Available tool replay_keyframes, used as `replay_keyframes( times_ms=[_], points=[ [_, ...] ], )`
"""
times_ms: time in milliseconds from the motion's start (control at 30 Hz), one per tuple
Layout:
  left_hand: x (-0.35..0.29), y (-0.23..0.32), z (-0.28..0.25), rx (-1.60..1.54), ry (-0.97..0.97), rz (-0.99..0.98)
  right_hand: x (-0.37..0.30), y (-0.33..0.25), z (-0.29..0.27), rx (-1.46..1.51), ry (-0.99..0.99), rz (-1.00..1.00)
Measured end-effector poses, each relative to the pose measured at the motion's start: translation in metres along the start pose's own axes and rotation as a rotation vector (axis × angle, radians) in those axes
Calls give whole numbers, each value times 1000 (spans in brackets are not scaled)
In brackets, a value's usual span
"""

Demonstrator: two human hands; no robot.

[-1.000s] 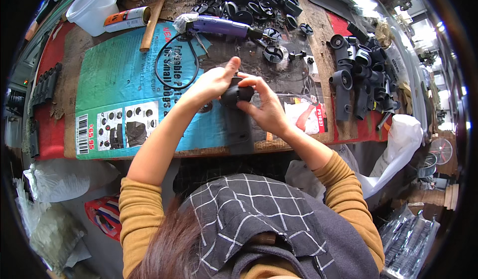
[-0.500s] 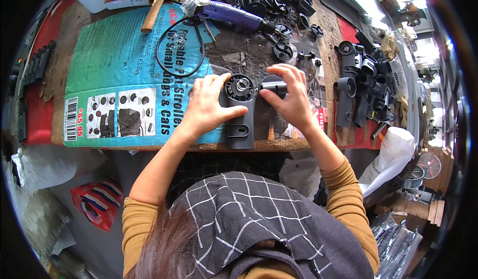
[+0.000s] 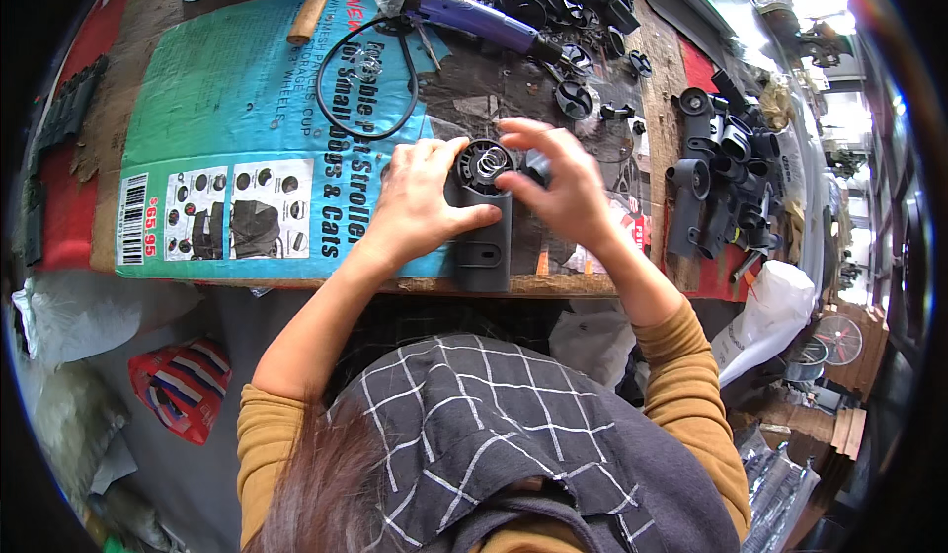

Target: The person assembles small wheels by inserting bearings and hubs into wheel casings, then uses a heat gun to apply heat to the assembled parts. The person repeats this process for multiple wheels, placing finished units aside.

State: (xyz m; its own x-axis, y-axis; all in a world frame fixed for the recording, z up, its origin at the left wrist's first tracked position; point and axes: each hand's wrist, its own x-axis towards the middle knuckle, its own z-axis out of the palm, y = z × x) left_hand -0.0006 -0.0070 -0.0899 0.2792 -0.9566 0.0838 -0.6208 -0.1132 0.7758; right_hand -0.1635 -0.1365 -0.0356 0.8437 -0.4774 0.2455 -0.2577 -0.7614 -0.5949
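Flattened cardboard (image 3: 197, 128) covers the bench. Left hand (image 3: 420, 202) clamps the grey part (image 3: 482, 247) steady; right hand (image 3: 558, 188) pinches its round hub (image 3: 484, 163) from the right.

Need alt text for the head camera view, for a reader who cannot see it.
Seen from above, a person's left hand steadies a dark grey plastic part at the near edge of a workbench while the right hand works at the coil spring in its round top. A flattened printed cardboard box covers the bench; a purple power tool and piles of black plastic parts lie beyond.
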Motion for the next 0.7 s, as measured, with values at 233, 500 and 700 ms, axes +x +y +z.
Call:
replay_keyframes(
  times_ms=[233,500,700],
  points=[
    [1,5,-3,-15,-19,-26,-23,53,-33,-25,-169,258],
    [0,6,-5,-11,-49,-48,-6,6,-20,256,60,85],
    [1,-1,-1,-32,-22,-16,10,-3,5,8,-113,-15]
  ],
)
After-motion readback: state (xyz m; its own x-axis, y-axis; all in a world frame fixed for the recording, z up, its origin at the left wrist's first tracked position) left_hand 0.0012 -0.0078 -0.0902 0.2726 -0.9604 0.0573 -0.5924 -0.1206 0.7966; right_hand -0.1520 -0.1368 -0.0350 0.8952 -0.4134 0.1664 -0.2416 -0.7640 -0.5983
